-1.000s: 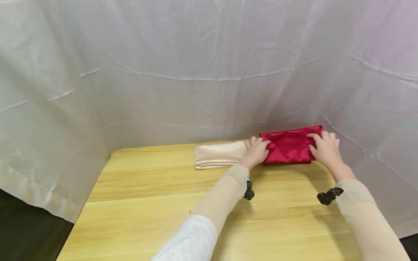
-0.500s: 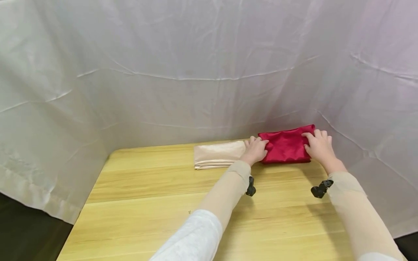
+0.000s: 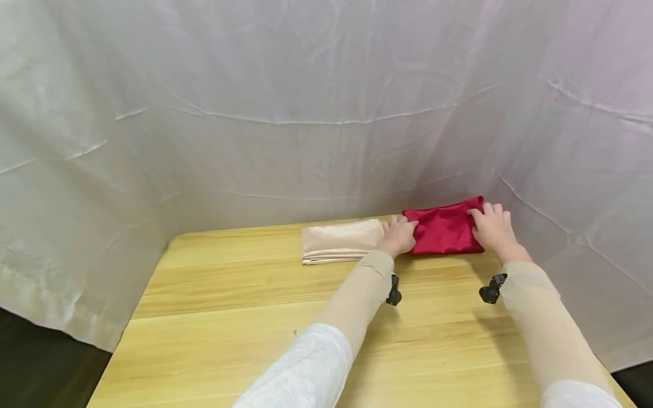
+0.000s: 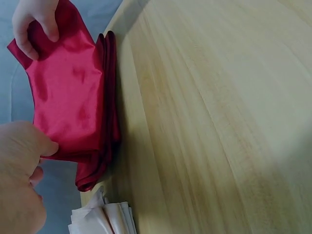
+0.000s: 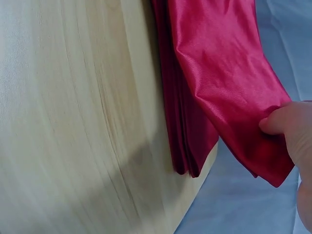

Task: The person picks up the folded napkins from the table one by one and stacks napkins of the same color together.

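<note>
A folded red satin cloth (image 3: pixel 444 229) (image 4: pixel 68 97) (image 5: pixel 219 73) lies at the back right of the wooden table (image 3: pixel 255 317), against the white backdrop. My left hand (image 3: pixel 399 235) (image 4: pixel 19 161) holds its left end, thumb on the top layer. At the right end my right hand (image 3: pixel 490 226) (image 5: pixel 292 126) pinches the top layer, which hangs past the table's edge in the right wrist view. A folded beige satin cloth (image 3: pixel 339 241) (image 4: pixel 105 219) lies just left of the red one, next to my left hand.
A creased white sheet (image 3: pixel 306 113) walls the table at the back and both sides. Black wrist mounts (image 3: pixel 393 292) (image 3: pixel 491 289) sit under both forearms. Bare tabletop stretches from the cloths to the near edge.
My right hand has slid left with the red cloth's right end, so the cloth looks shorter. The left hand and the beige cloth have hardly moved.
</note>
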